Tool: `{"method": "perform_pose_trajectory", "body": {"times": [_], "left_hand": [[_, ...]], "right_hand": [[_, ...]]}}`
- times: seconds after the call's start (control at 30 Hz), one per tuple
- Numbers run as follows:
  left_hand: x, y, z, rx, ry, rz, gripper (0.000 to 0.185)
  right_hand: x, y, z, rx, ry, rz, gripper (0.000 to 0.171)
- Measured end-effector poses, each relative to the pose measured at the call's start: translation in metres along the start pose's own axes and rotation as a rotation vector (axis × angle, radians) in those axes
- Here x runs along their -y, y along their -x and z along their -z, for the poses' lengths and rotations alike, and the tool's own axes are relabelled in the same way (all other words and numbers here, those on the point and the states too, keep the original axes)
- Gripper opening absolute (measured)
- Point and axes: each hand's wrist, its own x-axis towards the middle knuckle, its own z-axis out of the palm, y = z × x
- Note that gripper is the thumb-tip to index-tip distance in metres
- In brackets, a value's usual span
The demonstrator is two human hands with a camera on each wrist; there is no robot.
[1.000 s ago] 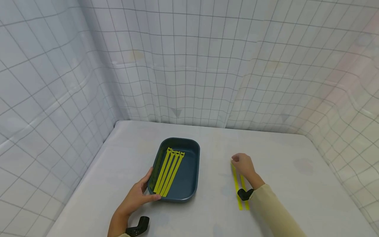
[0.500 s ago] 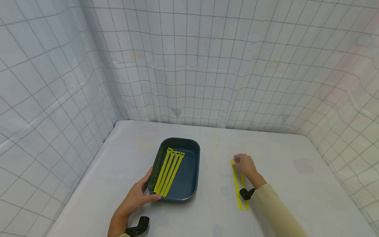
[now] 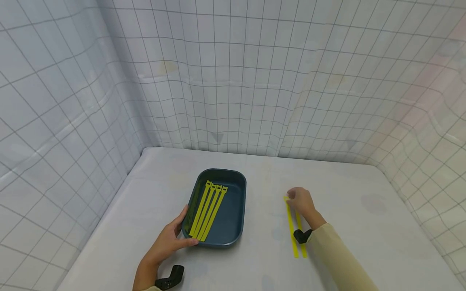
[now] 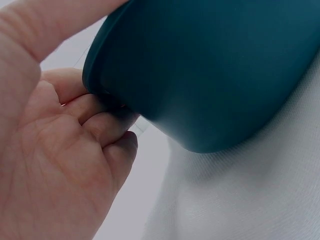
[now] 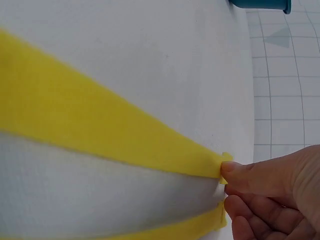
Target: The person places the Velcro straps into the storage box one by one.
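My left hand [image 3: 168, 242] holds the near-left corner of a dark teal tray [image 3: 226, 243], thumb over the rim and fingers along the outer side. In the left wrist view the fingers curl against the tray's wall [image 4: 210, 75]. Several yellow hook-and-loop cable ties [image 3: 208, 214] lie side by side in the tray, slotted heads away from me. To the right, two more lie on the table. My right hand [image 3: 303, 202] pinches the head end of the left yellow cable tie [image 5: 115, 115]; fingertips behind it are partly hidden. The other cable tie [image 5: 185, 227] lies just beside those fingers.
A white cloth covers the table [image 3: 262, 226]. White curtains with a dark grid [image 3: 233, 81] stand close behind and on both sides. Black wrist mounts [image 3: 302, 236] sit on both wrists.
Over the first half second my right hand shifted slightly right, uncovering the left cable tie's head end. It has hardly moved since. My left hand and the tray stay in place.
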Motion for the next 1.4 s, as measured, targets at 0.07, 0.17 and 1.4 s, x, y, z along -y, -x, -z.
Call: {"method": "perform_pose_trajectory", "body": {"times": [0.07,0.17,1.4], "left_hand": [[0.0,-0.001,0.0,0.002,0.001,0.001,0.101],[0.0,-0.001,0.0,0.009,0.006,-0.001,0.1],[-0.001,0.0,-0.001,0.003,0.014,0.029,0.101]], "right_hand": [[0.001,-0.001,0.001,0.008,-0.008,-0.018,0.027],[0.0,-0.006,0.001,0.034,-0.025,-0.053,0.026],[-0.014,0.01,0.0,0.013,-0.047,-0.052,0.016]]}}
